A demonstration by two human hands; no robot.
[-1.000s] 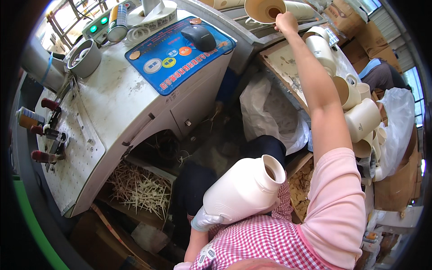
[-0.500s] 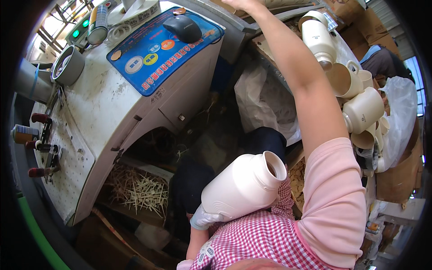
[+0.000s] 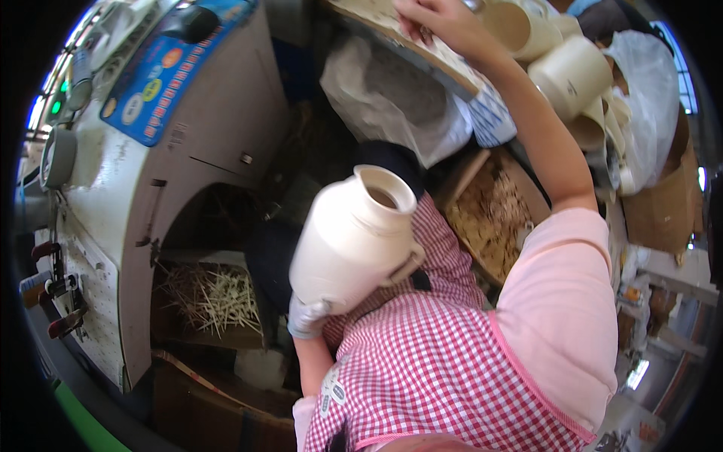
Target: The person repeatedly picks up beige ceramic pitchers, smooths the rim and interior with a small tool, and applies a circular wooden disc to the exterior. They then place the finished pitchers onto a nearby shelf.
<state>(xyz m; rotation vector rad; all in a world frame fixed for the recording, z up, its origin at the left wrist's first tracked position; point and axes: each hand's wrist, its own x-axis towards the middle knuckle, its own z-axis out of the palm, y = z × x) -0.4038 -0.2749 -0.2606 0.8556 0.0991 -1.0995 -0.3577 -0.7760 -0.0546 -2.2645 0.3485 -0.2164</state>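
Note:
My left hand (image 3: pixel 307 318), in a white glove, grips the base of a white ceramic jug (image 3: pixel 352 241) held tilted in front of my chest, its open mouth pointing up and to the right. My right arm stretches up to the top of the view. My right hand (image 3: pixel 435 22) lies fingers-down on a wooden board (image 3: pixel 410 47), with nothing seen in it. Beside that hand several cream ceramic cups (image 3: pixel 568 75) stand crowded on the board.
A grey machine (image 3: pixel 203 135) with a blue button panel (image 3: pixel 154 79) fills the left, red-handled levers (image 3: pixel 45 286) at its edge. Pale straw (image 3: pixel 211 297) lies beneath it. A white sack (image 3: pixel 399 105), a box of shavings (image 3: pixel 493 215) and a cardboard box (image 3: pixel 659 203) stand to the right.
My view has swung down and right. The right hand, earlier raised with a tan bowl, now rests on the board without it. The jug stays in my left hand, now nearer and more upright.

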